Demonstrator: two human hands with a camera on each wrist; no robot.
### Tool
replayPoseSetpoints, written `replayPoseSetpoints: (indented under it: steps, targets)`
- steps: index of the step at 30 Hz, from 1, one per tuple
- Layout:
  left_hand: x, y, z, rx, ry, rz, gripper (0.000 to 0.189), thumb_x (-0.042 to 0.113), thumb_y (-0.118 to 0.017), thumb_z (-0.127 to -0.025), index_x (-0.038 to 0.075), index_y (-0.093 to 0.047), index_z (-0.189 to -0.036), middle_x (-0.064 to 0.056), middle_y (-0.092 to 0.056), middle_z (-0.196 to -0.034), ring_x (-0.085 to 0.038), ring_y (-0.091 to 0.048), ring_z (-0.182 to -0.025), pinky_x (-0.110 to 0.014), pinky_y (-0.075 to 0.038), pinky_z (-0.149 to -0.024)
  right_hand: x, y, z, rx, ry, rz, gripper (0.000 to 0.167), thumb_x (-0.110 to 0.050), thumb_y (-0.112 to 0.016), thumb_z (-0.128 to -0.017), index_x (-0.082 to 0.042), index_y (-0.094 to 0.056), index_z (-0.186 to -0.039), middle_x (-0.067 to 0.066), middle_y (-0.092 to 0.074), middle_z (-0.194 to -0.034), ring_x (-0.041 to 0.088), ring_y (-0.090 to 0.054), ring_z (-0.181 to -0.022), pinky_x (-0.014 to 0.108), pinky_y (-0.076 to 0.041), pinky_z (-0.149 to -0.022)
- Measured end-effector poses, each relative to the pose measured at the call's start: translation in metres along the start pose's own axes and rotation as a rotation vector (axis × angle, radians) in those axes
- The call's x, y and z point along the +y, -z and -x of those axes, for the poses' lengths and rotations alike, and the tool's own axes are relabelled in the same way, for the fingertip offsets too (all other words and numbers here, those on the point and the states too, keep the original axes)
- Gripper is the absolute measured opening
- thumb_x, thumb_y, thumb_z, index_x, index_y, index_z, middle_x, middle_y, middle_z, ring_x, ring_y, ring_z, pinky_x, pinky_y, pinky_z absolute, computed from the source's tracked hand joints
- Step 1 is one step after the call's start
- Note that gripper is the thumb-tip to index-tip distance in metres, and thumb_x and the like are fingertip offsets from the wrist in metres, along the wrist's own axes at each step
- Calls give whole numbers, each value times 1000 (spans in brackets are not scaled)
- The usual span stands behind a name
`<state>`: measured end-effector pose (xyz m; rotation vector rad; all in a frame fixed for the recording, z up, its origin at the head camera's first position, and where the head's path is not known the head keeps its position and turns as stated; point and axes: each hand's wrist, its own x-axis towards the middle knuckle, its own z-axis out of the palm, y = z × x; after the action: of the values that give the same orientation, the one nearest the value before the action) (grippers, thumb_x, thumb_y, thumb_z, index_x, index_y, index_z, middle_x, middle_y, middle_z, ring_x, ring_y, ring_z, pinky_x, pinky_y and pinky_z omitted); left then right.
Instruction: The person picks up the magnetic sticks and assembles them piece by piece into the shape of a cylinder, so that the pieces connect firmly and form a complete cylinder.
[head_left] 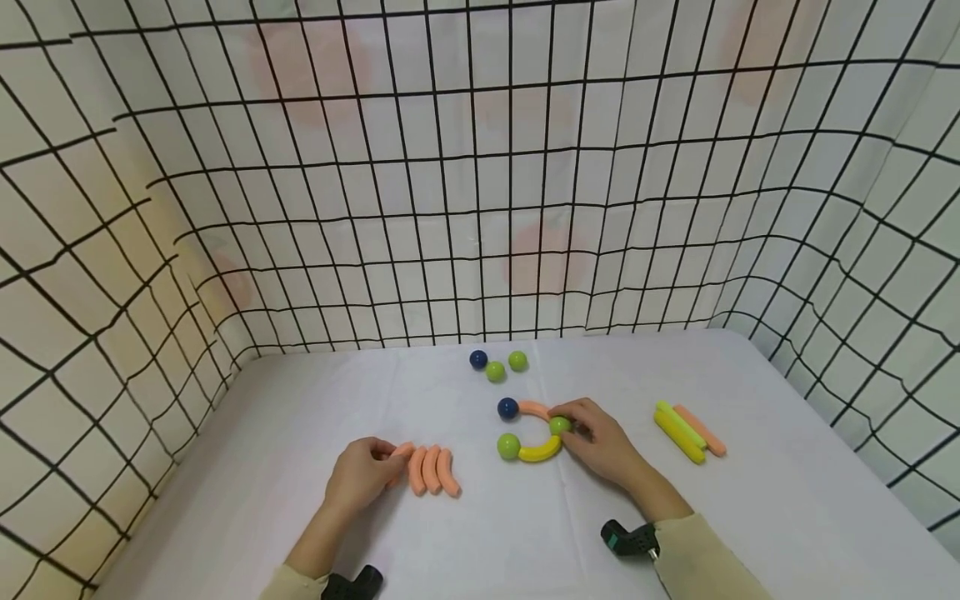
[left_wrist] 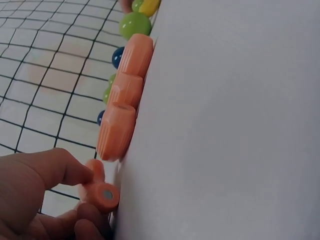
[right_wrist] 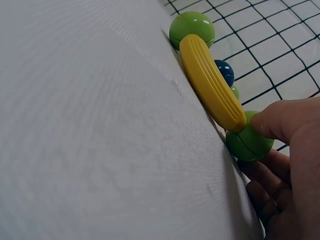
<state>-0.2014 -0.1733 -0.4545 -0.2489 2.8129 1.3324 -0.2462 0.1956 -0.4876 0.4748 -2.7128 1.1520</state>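
Note:
My left hand (head_left: 360,477) pinches a curved orange magnetic rod (left_wrist: 104,196) between thumb and fingers; a grey disc shows in its end. Several like curved orange rods (head_left: 431,469) lie side by side just right of it. My right hand (head_left: 600,442) grips a green ball (right_wrist: 250,142) with thumb and fingertips. That ball joins a curved yellow rod (right_wrist: 212,82) and a curved orange rod (head_left: 534,408) in an open arc on the table. A dark blue ball (head_left: 507,408) sits at the orange rod's far end, another green ball (head_left: 508,447) at the yellow rod's end.
Behind the arc lie a loose dark blue ball (head_left: 478,359) and two green balls (head_left: 495,372). Straight yellow rods (head_left: 679,436) and a straight orange rod (head_left: 701,431) lie together at the right. A white wall with a black grid (head_left: 487,192) encloses the white table (head_left: 300,400).

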Motion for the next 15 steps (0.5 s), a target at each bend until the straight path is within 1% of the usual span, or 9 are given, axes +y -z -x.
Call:
replayPoseSetpoints:
  steps: [5,8,12,15]
  targets:
    - [-1,5,-3,-4,20,101,38,37,-74,-89,1,-68,-101,-4,-64,-68,-14,-56,-61,-27,-46,-56,0,0,0,-5,-13,-3,32,-12,-67,-93,-27,-67,-121,-5,-62,-119,13,-55,-100,32,-49,-89]
    - [2,9,-6,-20,41,178,39,37,-73,-90,2,-67,-107,-4,-64,-74,-15,-54,-65,-27,-45,-57,-1,0,0,-9,-15,-11,32,-12,-67,-93,-27,-67,-122,-6,-62,-118,12,-55,-101,33,-49,-90]
    - [18,13,-12,-56,56,298,41,38,-72,-91,6,-66,-117,-3,-65,-82,-17,-54,-75,-28,-45,-61,-1,0,1,-12,-21,-10,32,-13,-67,-94,-27,-67,-122,-6,-61,-119,12,-55,-102,34,-49,-91]
    - [34,12,-17,-91,31,352,47,43,-72,-91,9,-67,-122,-3,-66,-79,-18,-57,-83,-29,-49,-67,1,0,1,-7,-19,-7,31,-14,-66,-94,-27,-67,-122,-5,-61,-119,12,-55,-102,33,-49,-91]
